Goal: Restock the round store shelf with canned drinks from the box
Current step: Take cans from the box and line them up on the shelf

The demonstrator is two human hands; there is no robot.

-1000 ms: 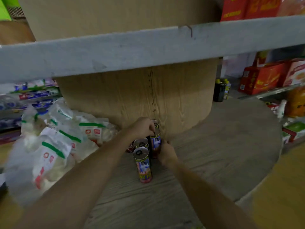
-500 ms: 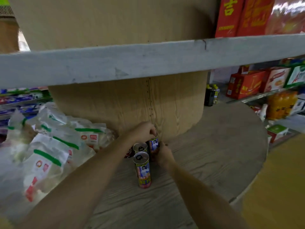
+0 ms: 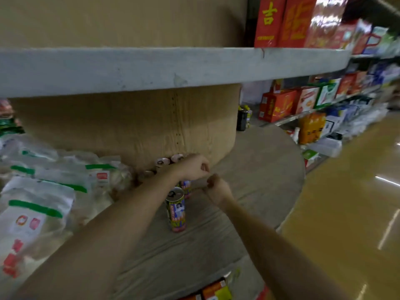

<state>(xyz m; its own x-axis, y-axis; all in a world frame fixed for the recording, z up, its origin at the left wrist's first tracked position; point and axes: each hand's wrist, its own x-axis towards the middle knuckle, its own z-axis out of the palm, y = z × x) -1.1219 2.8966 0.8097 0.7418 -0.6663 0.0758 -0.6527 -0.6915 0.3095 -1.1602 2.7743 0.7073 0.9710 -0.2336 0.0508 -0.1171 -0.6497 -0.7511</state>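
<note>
The round wooden shelf board [image 3: 262, 169] carries a small cluster of tall cans by the central column [image 3: 108, 124]. One printed can [image 3: 176, 211] stands in front, a second can [image 3: 186, 188] right behind it, and pale can tops [image 3: 162, 162] show at the column. My left hand [image 3: 193, 167] hovers just above and right of the second can, fingers loosely curled, holding nothing. My right hand [image 3: 217, 189] is beside the cans on the right, also loosely curled around nothing. An orange carton [image 3: 216, 291] shows at the bottom edge.
White bags with green stripes [image 3: 43, 191] fill the shelf's left side. The grey rim of the upper shelf [image 3: 151, 68] overhangs the cans, with red boxes [image 3: 281, 20] on top. A dark bottle [image 3: 243, 119] stands behind the column. Stocked wall shelves [image 3: 313, 100] line the right, beside a glossy floor.
Both hands have come off the rear can and drawn back to the right, fingers loosely curled. The can stays standing. The view has swung left and nearer.
</note>
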